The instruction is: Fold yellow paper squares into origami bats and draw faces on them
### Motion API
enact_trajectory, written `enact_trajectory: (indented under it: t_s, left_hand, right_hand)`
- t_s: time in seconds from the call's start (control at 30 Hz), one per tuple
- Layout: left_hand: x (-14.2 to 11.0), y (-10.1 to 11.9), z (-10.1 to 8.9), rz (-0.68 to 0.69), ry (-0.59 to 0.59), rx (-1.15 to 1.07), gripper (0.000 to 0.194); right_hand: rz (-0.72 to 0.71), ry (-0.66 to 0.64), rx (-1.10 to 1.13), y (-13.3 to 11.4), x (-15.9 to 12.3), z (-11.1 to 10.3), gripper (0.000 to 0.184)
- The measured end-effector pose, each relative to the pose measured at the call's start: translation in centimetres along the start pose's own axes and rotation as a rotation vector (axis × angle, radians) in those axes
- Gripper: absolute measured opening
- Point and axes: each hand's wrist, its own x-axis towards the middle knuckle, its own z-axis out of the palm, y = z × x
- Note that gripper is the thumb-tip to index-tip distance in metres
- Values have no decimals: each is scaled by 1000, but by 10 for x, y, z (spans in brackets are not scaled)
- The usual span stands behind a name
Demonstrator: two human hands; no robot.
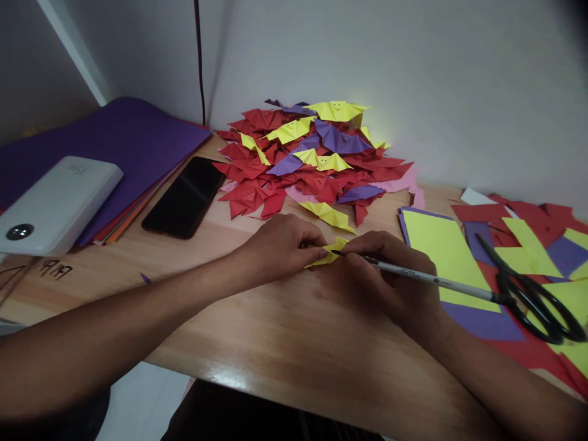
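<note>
My left hand (pixel 285 246) pinches a small yellow folded paper bat (pixel 331 252) against the wooden table. In my right hand (pixel 395 277) is a slim pen (pixel 427 277) with a pale barrel and dark ends, its tip at the yellow paper. What the tip marks there is too small to make out. Just behind my hands lies another yellow folded paper (pixel 327 214), at the front of a pile of red, purple, yellow and pink folded bats (pixel 275 159). Small drawn faces show on some of the yellow ones.
Black-handled scissors (pixel 533 300) lie on paper scraps at the right, beside stacked yellow sheets (pixel 445 257). At the left are a black phone (pixel 186 197), a white power bank (pixel 62 205) and large purple sheets (pixel 151 131). A wall stands behind the pile.
</note>
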Motion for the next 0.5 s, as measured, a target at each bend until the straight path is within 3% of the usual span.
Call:
enact_trajectory:
  t_s: [0.27,0.5]
  left_hand:
    - [1,-6,1,-54,-97,-221,20]
    - [1,-5,2,-62,-101,-281,19]
  right_hand:
    - [21,41,-18,-2,-1,3,3]
    - [25,39,-24,-5,0,4,3]
